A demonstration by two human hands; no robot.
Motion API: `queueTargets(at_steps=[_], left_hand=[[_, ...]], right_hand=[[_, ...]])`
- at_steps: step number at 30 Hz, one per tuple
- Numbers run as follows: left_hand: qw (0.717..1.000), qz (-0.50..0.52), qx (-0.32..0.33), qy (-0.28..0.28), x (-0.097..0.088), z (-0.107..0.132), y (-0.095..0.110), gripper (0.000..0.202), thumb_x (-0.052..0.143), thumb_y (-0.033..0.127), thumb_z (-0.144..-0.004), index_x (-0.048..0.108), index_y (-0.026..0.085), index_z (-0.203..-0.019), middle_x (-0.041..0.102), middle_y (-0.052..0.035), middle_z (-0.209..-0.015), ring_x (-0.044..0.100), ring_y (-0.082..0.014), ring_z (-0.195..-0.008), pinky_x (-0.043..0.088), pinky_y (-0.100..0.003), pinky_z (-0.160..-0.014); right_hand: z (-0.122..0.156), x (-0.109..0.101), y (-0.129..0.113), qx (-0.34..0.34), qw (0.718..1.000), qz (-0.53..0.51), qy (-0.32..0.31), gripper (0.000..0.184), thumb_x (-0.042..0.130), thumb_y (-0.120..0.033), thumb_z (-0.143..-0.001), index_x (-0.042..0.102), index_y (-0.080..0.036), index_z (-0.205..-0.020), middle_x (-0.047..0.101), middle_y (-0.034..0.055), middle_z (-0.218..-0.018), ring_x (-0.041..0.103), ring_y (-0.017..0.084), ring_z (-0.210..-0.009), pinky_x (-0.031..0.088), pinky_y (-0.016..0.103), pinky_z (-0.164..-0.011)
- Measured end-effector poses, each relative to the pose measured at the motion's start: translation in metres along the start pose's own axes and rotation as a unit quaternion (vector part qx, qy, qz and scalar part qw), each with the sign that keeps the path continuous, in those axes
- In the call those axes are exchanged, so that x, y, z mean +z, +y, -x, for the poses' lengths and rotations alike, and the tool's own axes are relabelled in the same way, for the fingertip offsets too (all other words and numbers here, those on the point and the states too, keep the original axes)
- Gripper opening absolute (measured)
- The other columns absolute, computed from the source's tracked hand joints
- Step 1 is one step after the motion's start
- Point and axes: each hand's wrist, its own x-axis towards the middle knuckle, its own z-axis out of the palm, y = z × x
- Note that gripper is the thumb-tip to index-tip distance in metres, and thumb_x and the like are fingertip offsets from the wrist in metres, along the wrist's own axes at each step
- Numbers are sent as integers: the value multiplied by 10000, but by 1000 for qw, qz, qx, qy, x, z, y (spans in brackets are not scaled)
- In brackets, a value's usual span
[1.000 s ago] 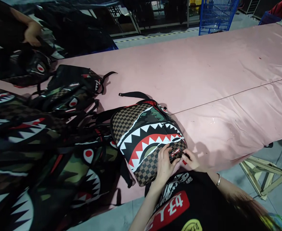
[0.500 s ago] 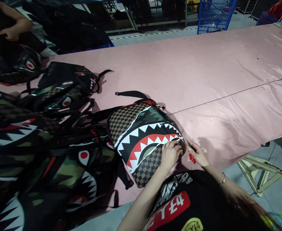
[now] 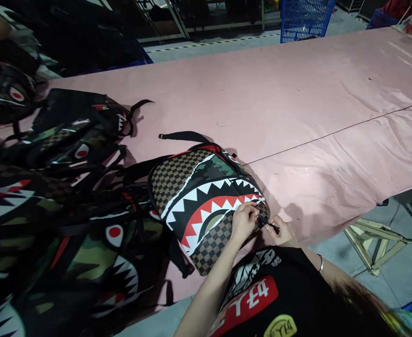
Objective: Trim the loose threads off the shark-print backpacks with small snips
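On the pink cloth-covered table (image 3: 297, 93), your shark-mouth backpack (image 3: 199, 196) lies at the near edge. Your left hand (image 3: 243, 222) pinches its checkered, glossy panel; your right hand (image 3: 283, 232) grips small thread snips (image 3: 269, 224). A slip could nick the smooth coating.

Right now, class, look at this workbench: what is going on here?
A person at a pink-covered table works on a shark-mouth backpack lying face up. The left hand pinches the backpack's near corner, and the right hand holds a small dark tool, too small to identify, against the same spot. A pile of similar shark-mouth backpacks lies to the left. A blue wire cage stands beyond the table.
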Motion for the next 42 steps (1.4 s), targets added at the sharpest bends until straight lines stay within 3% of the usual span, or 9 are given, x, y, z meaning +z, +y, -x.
queueTargets(at_steps=[4,9,16,21,24,26,34,39,42], left_hand=[[1000,8,1,4,3,0,-2,134,490,180,-753,562,182,-639,642,-63,-966,569,-193,-913,440,-377,-858],[1000,18,1,8,4,2,-3,117,505,187,-749,552,185,-641,642,-58,-963,561,-197,-919,434,-375,-864],[999,47,-10,26,-6,-1,-3,303,382,301,-855,592,181,-674,636,-63,-944,571,-174,-928,449,-335,-866],[997,-47,43,-53,-11,-12,-9,328,457,218,-803,601,195,-1096,454,-87,-1327,397,-254,-1208,338,-440,-1016],[984,-103,70,-125,-10,-20,-8,231,497,227,-782,681,211,-921,528,-71,-1259,393,-276,-1201,335,-450,-1012],[982,-112,68,-137,-8,-23,-6,155,545,233,-749,692,212,-794,579,-62,-1185,428,-274,-1162,352,-443,-993],[988,-85,46,-117,-6,-23,-9,102,566,215,-710,663,187,-692,628,-57,-1084,494,-255,-1064,378,-423,-936],[993,-53,37,-102,-4,-22,-10,74,588,207,-683,635,188,-629,648,-57,-1039,519,-250,-1036,375,-426,-930],[996,-27,27,-75,-3,-23,-8,80,572,211,-697,615,196,-631,664,-37,-993,537,-225,-1012,382,-402,-930]], right_hand=[[-4,3,4,0,999,50,-6,238,429,-387,-814,512,-192,-923,617,12,-672,547,139,-539,366,230,-505],[-8,3,4,-15,999,39,-10,211,439,-367,-809,517,-196,-906,653,40,-836,614,168,-722,424,249,-636],[-10,5,16,81,977,-194,31,285,522,-471,-743,475,-190,-743,539,-18,-642,480,108,-569,381,235,-552],[-7,9,30,141,959,-246,20,398,545,-576,-676,467,-187,-695,407,-61,-500,351,78,-440,282,215,-427],[-3,13,31,139,960,-244,14,389,564,-567,-666,469,-192,-701,423,-58,-507,372,80,-447,277,210,-425],[-2,15,28,129,963,-234,14,365,568,-546,-672,476,-196,-718,446,-54,-526,397,86,-463,287,209,-433],[-12,23,18,86,988,-130,20,238,524,-433,-729,487,-201,-762,566,-11,-694,496,122,-597,381,250,-569],[-17,22,9,73,996,-46,26,206,502,-408,-741,470,-208,-780,532,-28,-668,468,124,-589,346,249,-576],[-19,19,8,65,996,-59,16,195,505,-392,-738,462,-203,-718,499,-37,-627,422,112,-556,317,242,-556]])
